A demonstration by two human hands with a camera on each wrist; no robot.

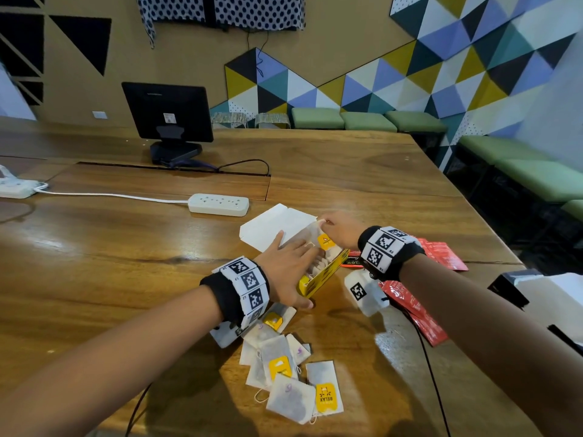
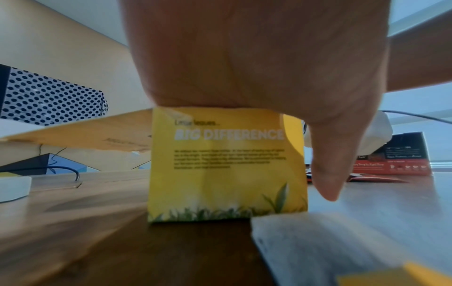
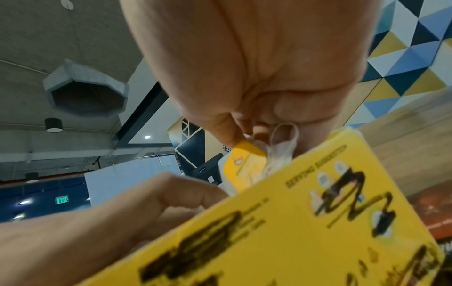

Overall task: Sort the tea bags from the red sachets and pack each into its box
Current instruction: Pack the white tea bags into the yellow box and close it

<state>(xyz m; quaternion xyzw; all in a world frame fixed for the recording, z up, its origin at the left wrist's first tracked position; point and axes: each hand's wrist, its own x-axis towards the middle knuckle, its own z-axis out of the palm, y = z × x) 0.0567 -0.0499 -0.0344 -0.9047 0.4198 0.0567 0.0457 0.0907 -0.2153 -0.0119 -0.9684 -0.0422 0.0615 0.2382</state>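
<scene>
A yellow tea box (image 1: pixel 325 274) (image 2: pixel 225 164) (image 3: pixel 293 232) stands open mid-table, its white lid (image 1: pixel 274 227) folded back. My left hand (image 1: pixel 284 269) (image 2: pixel 257 58) lies over the box top, thumb down the near side and fingers bent over the rim. Just above the opening, my right hand (image 1: pixel 339 230) (image 3: pixel 257 67) pinches a tea bag (image 1: pixel 307 236) with a yellow tag (image 3: pixel 244 168). Several loose tea bags (image 1: pixel 284 364) (image 2: pixel 318 247) lie in a pile near me. Red sachets (image 1: pixel 413 310) lie to the right, under my right forearm. A red-and-black box (image 2: pixel 401 154) stands beyond the yellow one.
More red sachets (image 1: pixel 444 255) lie near the table's right edge. A white power strip (image 1: pixel 218 204) with its cable lies behind the box, and a monitor (image 1: pixel 168 115) stands farther back. A black-and-white object (image 1: pixel 517 285) sits at the far right.
</scene>
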